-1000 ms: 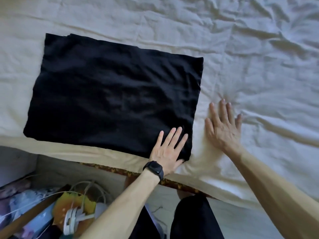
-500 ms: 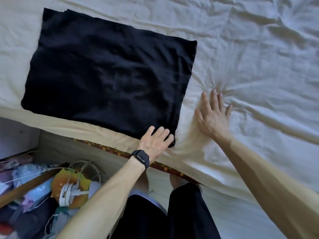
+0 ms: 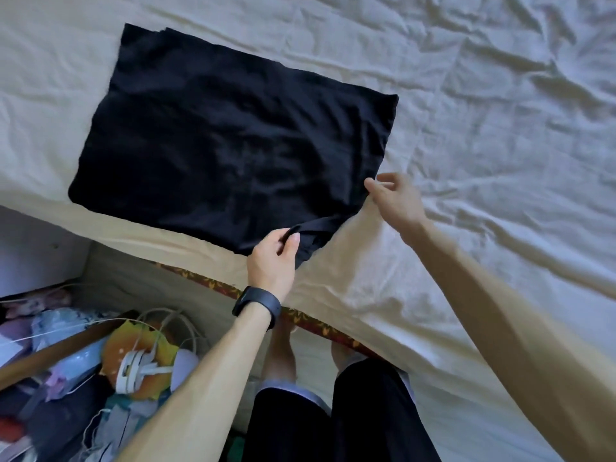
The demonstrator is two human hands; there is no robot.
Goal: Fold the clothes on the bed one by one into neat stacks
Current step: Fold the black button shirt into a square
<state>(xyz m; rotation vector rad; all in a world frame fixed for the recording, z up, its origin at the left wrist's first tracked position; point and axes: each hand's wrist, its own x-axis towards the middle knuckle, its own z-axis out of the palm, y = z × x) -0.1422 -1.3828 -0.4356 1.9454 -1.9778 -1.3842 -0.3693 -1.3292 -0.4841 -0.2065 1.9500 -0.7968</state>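
A black garment point(image 3: 233, 145) lies flat on the cream bed sheet point(image 3: 483, 145), folded into a rough rectangle near the bed's front edge. My left hand point(image 3: 271, 258), with a black watch on its wrist, pinches the garment's near right corner and lifts its hem a little. My right hand point(image 3: 395, 198) is at the garment's right edge just above that corner, thumb and fingers pinched at the fabric's edge.
The sheet is wrinkled and stretches far to the right and back. The bed's front edge shows a patterned red trim point(image 3: 300, 320). On the floor at lower left lies a pile of clutter point(image 3: 83, 378) with cords and cloth. My legs point(image 3: 333, 411) stand against the bed.
Both hands were pressed flat, the left on the garment's corner, the right on the sheet. Now the left has curled and lifted the near right corner, and the right has moved to the garment's edge.
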